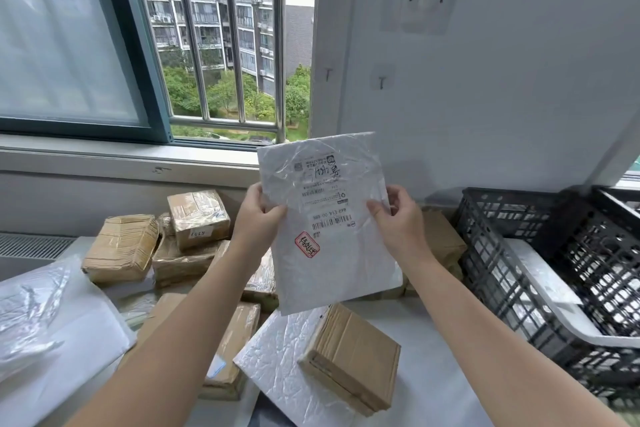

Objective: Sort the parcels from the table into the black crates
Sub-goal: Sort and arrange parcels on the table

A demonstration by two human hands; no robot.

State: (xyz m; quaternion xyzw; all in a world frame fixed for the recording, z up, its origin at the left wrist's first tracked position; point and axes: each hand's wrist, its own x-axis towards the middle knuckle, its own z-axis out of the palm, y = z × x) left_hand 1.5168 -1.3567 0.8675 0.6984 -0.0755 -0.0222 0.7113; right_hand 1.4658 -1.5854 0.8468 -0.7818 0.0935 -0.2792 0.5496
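Note:
I hold a flat white padded envelope [329, 218] upright above the table, its label upside down and facing me, with a red stamp near its lower left. My left hand [258, 218] pinches its left edge and my right hand [398, 218] pinches its right edge. Below it lie several brown cardboard parcels [349, 357] [121, 248] [199, 218] and another white padded envelope [277, 364] on the table. A black crate [498, 274] stands at the right with white parcels inside; a second black crate [620, 194] shows behind it.
A clear plastic bag and a white mailer [52, 315] lie at the table's left. The window sill [121, 152] and a barred window run along the back. A white wall [485, 80] rises behind the crates.

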